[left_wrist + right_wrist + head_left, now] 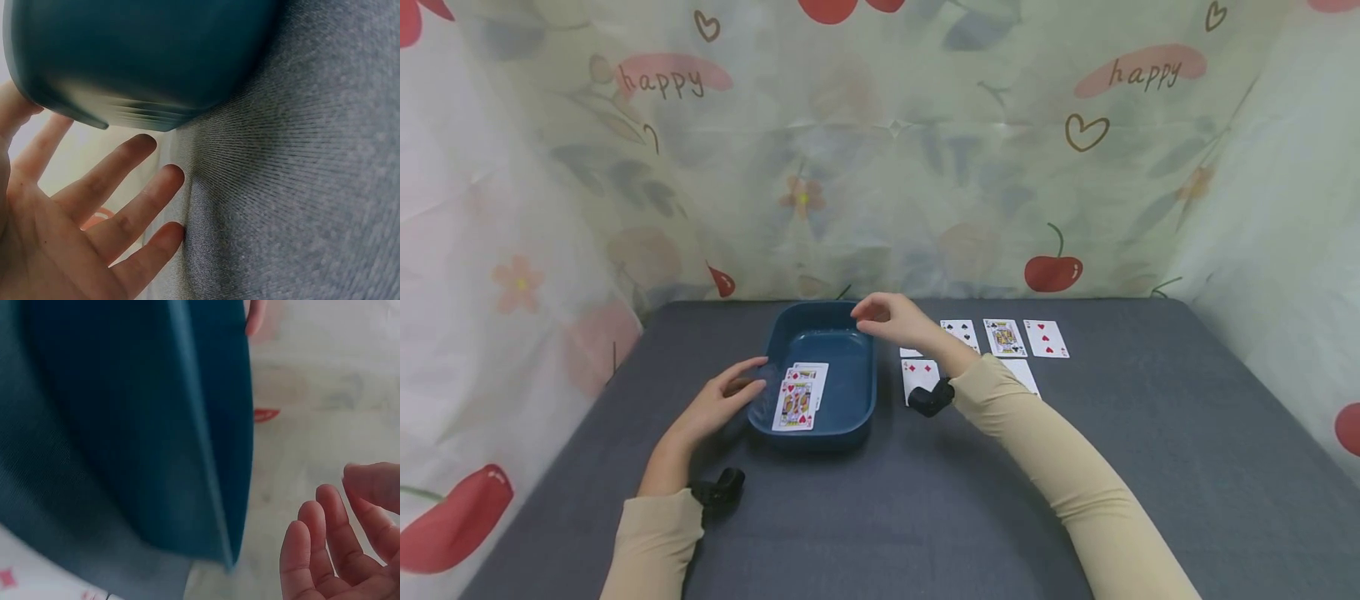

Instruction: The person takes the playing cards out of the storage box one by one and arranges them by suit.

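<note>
The blue tray (pixel 820 417) sits in the middle of the grey surface (pixel 880 517), and it is the best thing to steer by. The left hand (pixel 718 404) is at the tray's near left corner, with its fingers spread out straight and holding nothing. In the left wrist view the fingers (pixel 125 169) seem to lie just beside the tray's outer wall; I cannot tell for sure if they touch it. Keeping that hand flat against the wall should stop the tray from sliding, I think.

Inside the tray, at its near left end, lie a few cards in the tray (pixel 800 398), face up, one partly over the other. To do this step well, a new card should be let go low over the tray and flat, so it lands on that little pile and does not flip or catch on the rim.

The right hand (pixel 887 319) hangs above the tray's far right corner. Its fingers are loosely curled and it holds no card. The arm reaches in from the near right, with the wrist bent down a little.

To the right of the tray, more cards on the surface (pixel 1003 337) lie face up in rows, well apart from the rim
</note>
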The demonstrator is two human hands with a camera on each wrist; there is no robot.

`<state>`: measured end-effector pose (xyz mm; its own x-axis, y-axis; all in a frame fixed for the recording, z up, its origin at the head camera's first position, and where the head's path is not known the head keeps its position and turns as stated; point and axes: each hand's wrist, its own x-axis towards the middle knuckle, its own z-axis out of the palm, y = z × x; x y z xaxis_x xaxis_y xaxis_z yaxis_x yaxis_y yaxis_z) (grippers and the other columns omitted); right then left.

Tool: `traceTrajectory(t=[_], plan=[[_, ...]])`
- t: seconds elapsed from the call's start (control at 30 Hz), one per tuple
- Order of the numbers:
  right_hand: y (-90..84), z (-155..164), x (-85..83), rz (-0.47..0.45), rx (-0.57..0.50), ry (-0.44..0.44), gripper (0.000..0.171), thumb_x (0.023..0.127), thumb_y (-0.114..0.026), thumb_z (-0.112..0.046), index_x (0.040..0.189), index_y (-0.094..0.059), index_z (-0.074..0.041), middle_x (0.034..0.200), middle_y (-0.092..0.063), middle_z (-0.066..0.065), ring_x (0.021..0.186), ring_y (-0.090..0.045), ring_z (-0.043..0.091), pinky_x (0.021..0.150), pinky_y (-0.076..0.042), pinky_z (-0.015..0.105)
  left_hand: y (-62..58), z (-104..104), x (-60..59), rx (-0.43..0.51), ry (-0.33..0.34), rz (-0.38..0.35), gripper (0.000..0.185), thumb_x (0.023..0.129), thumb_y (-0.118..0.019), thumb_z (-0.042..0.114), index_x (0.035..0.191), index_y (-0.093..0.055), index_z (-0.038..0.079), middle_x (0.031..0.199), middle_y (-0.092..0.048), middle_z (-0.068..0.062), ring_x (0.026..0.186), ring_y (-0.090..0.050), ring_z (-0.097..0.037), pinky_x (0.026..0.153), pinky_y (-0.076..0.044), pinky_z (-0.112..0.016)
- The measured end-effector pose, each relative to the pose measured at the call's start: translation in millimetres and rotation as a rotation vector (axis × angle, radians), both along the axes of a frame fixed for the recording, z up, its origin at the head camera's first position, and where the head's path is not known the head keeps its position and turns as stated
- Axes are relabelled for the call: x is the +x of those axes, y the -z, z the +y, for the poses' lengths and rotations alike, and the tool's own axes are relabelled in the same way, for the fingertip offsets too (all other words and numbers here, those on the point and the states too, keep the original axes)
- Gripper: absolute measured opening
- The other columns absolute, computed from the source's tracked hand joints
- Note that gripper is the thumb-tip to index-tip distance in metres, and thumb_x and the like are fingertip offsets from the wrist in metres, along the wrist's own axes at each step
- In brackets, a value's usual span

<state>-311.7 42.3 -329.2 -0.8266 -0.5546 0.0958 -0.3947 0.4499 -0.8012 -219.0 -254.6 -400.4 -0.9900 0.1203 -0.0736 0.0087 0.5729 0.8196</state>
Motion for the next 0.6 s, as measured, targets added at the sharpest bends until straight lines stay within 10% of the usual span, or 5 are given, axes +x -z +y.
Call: traceTrajectory(t=[0.6], plan=[[-4.6,-63.4,3.8,-0.01,0.07,-0.082,0.025,0.089,-0.062,-0.015,0.112,-0.063,-0.005,0.108,-0.067,0.012,0.101,-0.063,0.022,0.085,-0.051,0.027,-2.1,0.2,-1.1,-0.001,-0.011,-0.04,0.057,0.095,-0.049,0.041,0.146,-0.031,0.022,0.15,-0.032,-0.019,0.134,-0.037,-0.04,0.107,-0.03,-0.06]])
